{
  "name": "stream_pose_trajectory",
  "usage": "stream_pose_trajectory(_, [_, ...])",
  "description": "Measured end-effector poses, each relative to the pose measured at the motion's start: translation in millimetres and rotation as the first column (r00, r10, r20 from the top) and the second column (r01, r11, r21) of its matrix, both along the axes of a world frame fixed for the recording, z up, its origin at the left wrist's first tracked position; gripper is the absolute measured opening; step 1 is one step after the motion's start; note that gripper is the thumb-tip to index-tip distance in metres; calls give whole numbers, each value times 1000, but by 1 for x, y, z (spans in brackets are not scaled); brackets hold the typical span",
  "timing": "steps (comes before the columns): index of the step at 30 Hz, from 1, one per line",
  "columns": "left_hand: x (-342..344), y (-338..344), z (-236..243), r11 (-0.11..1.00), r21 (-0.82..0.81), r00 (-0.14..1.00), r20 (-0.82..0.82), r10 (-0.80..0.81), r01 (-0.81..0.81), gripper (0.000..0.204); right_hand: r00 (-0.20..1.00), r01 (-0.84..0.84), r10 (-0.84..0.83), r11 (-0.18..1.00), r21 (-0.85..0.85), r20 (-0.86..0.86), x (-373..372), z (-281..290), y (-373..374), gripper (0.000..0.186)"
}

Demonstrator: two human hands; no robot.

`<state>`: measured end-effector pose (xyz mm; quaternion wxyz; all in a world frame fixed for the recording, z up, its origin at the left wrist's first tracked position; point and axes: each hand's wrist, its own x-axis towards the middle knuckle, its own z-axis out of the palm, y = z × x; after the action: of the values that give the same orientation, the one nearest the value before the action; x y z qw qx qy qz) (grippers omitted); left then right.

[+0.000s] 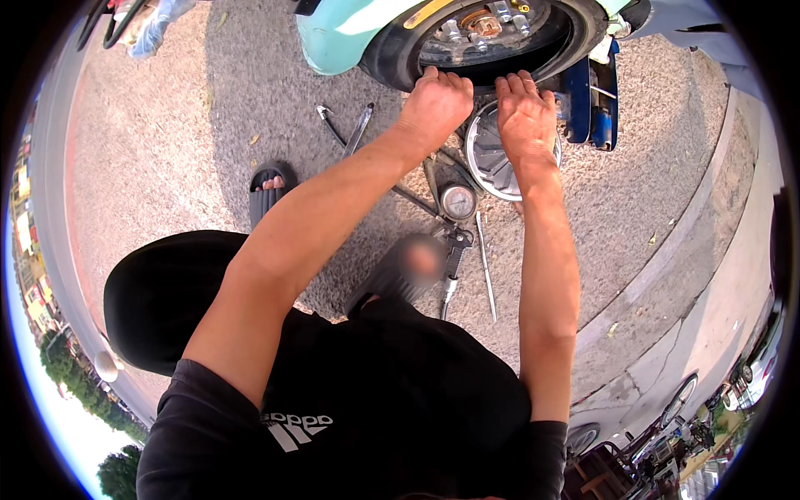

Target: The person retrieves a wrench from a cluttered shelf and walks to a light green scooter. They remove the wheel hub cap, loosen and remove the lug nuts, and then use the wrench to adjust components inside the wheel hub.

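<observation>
A black tire (pixel 388 60) stands at the top, around a hub with a rusty centre (pixel 482 23) and several shiny lug nuts. My left hand (pixel 437 102) is closed over the tire's near lower edge, fingers curled against the rubber. Further right along the same edge, my right hand (pixel 527 115) grips too, its fingertips bent over into the dark gap; what they touch inside is hidden. Between and below the hands lies a silver wheel cover (pixel 485 158) on the ground, partly behind my right wrist. A yellow flat bar (pixel 427 12) shows across the tire's upper left.
A round pressure gauge (pixel 457 202) with a hose and inflator handle (pixel 454 254) lies near my foot. Beside it is a thin metal rod (pixel 486 267). Another metal tool (pixel 359 129) lies left. A blue jack (pixel 603 117) stands right of the wheel, below the light green bodywork (pixel 329 42).
</observation>
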<state>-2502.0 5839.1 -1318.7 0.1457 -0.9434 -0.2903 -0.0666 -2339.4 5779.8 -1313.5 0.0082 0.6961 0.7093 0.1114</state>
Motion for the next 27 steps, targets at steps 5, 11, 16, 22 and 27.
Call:
stream_pose_trajectory(5, [6,2,2,999,-19,998,-54,34,-36,8,1000,2,-1,1000,31,-26,0,-4,1,18])
stream_pose_trajectory(11, [37,17,-14,937,-329,992,-89,92,-117,11,997,18,-14,998,66,-71,-3,-11,4,17])
stream_pose_trajectory(16, [37,12,-23,915,-378,988,3,153,-141,12,990,32,-22,997,68,-140,-7,-10,4,17])
stream_pose_trajectory(22, [14,6,-6,970,-242,999,-46,-5,-7,6,935,23,27,990,136,-354,-20,-22,-7,20])
stream_pose_trajectory(27, [2,5,18,982,-187,984,-177,-39,5,8,837,-26,65,997,79,-544,-33,-10,-11,40])
